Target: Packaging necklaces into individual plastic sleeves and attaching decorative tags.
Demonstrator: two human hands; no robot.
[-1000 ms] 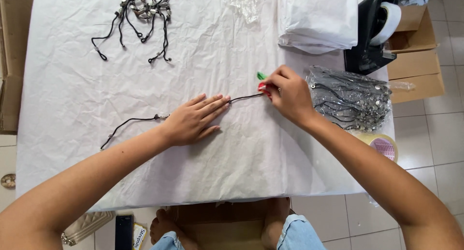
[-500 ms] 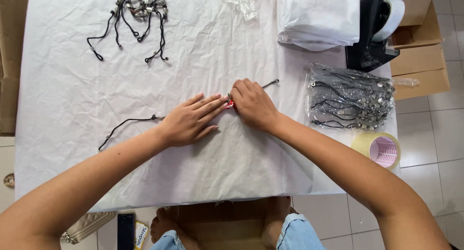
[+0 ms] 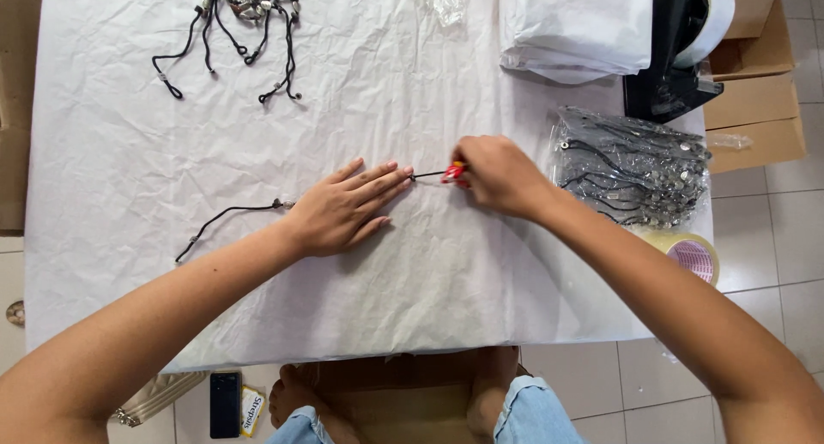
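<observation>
- Hands first: your left hand (image 3: 348,208) is lying flat with fingers spread, pinning a thin black cord (image 3: 225,221) to the white paper-covered table (image 3: 129,152); your right hand (image 3: 498,176) is closed on a small red tool (image 3: 453,173) at the cord's end.
- Progress, judging by the piles: finished cords (image 3: 240,15) are lying far left and a clear bag of cords (image 3: 635,165) is waiting right, so much remains.
- Compared with a second ago, your right hand is sitting nearer your left.

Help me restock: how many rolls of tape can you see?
2. One tape roll lies at the table's right edge, partly behind the right forearm. Another roll sits in the black dispenser at top right. Others may be hidden.
</observation>
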